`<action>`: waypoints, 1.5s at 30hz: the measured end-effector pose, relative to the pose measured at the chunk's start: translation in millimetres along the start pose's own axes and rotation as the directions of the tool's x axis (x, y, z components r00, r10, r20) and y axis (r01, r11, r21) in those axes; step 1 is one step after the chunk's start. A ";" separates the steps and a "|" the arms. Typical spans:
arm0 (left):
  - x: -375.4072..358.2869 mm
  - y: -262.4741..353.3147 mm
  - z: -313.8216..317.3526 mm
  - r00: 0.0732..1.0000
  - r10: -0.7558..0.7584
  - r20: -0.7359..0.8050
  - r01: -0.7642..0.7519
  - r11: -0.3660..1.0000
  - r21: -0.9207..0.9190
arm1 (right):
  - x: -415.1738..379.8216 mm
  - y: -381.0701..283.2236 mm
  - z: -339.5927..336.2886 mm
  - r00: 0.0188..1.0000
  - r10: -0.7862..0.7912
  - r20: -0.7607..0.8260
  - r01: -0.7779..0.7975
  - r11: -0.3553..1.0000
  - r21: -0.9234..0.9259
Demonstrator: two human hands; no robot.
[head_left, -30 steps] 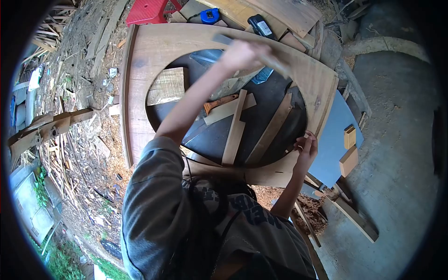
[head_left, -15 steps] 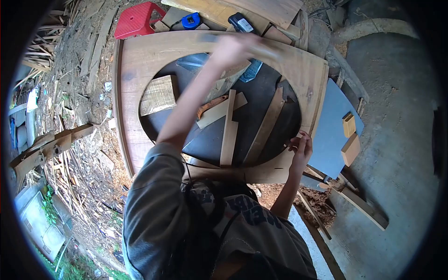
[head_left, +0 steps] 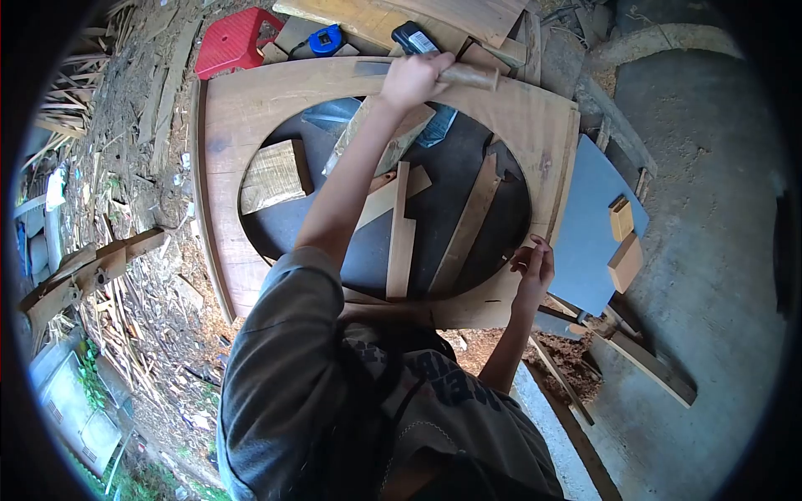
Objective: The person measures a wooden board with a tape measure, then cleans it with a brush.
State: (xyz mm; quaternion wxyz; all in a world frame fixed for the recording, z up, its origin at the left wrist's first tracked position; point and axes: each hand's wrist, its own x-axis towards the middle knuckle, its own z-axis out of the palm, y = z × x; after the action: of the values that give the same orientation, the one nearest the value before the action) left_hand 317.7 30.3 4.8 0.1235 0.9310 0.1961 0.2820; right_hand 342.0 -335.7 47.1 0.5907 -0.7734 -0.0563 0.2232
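My left hand point(head_left: 411, 81) grips a chisel by its wooden handle point(head_left: 469, 78), above the far rim of a wooden panel point(head_left: 224, 138) with a big oval opening. The flat grey chisel blade point(head_left: 371, 68) points left over the wood. At the panel's right edge is my right hand point(head_left: 535, 265), its fingers loosely bent and apart, with nothing visible in them. Through the opening a dark surface point(head_left: 334, 242) shows, carrying a thick wood block point(head_left: 274, 177), a long notched strip point(head_left: 402, 242) and another plank point(head_left: 469, 221). My left forearm hides part of the opening.
Beyond the panel are a red plastic stool point(head_left: 232, 42), a blue tape measure point(head_left: 326, 39) and a dark device with a white label point(head_left: 413, 37). To the right, two small wood blocks point(head_left: 624, 263) rest on a grey-blue board point(head_left: 589, 225). Wood scraps litter the ground at left.
My left hand was blurred by motion and is now sharp, with the chisel handle clearly visible. The view has shifted slightly. My right hand stays by the panel's right edge.
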 end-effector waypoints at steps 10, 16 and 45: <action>18.3 110.6 48.9 0.948 0.302 0.103 -0.273 0.935 -0.228 | 2.8 -8.8 7.3 1.000 0.004 0.023 -0.003 0.999 -0.032; -2.9 2.8 12.8 0.995 0.063 -0.073 -0.065 0.997 -0.033 | 1.0 -4.6 8.0 0.999 0.002 0.037 -0.003 1.000 0.021; 0.7 23.4 3.5 0.979 0.125 0.163 -0.110 0.989 -0.096 | -4.0 -3.3 -5.7 0.999 -0.037 0.029 0.037 0.999 0.003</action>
State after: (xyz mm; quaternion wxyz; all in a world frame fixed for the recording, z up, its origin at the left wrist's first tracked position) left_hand 327.2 9.3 10.2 0.1628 0.9552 0.1171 0.2175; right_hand 341.3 -341.1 52.5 0.5948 -0.7681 -0.0791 0.2235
